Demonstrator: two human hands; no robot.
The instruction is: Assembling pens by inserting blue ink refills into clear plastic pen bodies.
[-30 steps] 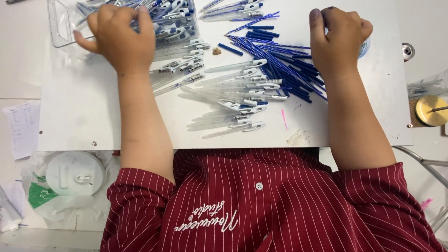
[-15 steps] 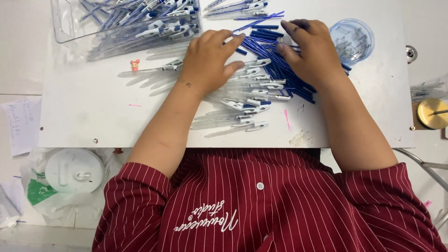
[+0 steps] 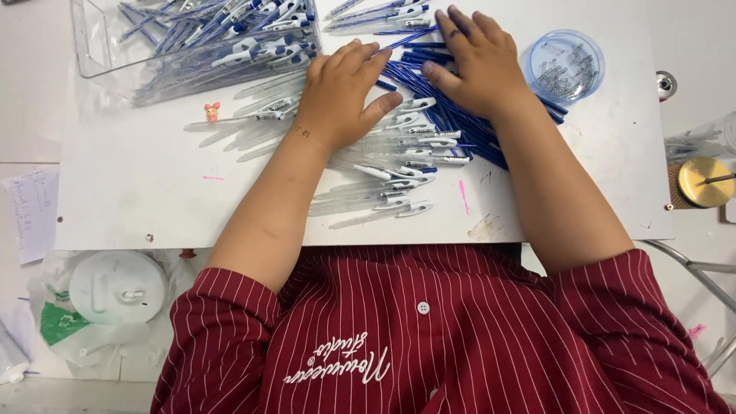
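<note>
A white work board (image 3: pixel 138 207) lies across a pale bench, seen from above, with the person's red pinstriped shirt (image 3: pixel 429 337) filling the lower part of the view. On the board's middle lies a loose spread of clear pen barrels (image 3: pixel 399 172) with white clips, and just beyond them, toward the far edge, a heap of blue refills (image 3: pixel 460 126) fanned out at a slant. The left hand (image 3: pixel 341 96) rests palm down on the barrels, fingers spread and flat, thumb out to the side; it grips nothing, only presses on the pens beneath it. The right hand (image 3: pixel 475 61) lies palm down on the blue refills, fingers stretched toward the far edge, likewise open and closed around nothing. The two hands sit near each other, the thumbs almost meeting over the pile. At the far left stands a clear plastic tray (image 3: pixel 88 46) heaped with assembled blue-and-white pens (image 3: pixel 230 34), some spilling over its near wall onto the board. A tiny pink figure (image 3: pixel 212 112) sits on the board beside that spill. To the right of the right hand stands a round clear tub (image 3: pixel 537 80) holding small metal springs (image 3: pixel 567 73). Off the board at the right edge sits a brass-coloured round lid (image 3: pixel 701 182), and at the lower left a white round lid (image 3: pixel 119 285) lies on crumpled plastic.
</note>
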